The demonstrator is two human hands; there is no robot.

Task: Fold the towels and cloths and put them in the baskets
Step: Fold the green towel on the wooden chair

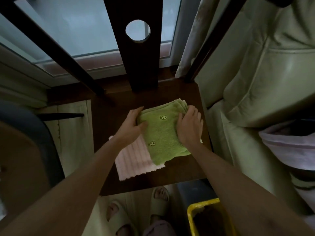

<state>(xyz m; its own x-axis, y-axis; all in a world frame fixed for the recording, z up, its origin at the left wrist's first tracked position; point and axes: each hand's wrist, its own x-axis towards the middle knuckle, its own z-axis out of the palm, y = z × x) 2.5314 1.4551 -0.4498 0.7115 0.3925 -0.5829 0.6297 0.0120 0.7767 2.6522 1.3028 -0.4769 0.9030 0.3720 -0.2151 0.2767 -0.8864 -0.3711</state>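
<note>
Green towel [162,132] folded, both grips pinching sides: left hand [133,125], right hand [189,126]; pink cloth [134,160] half hidden beneath.

No readable text — no labels, numbers

The scene is dim, lit only by pale daylight from the window [71,31] across the upper frame. The lower corners sink into shadow, wide-angle distortion bends the edges, and detail is soft throughout.
</note>
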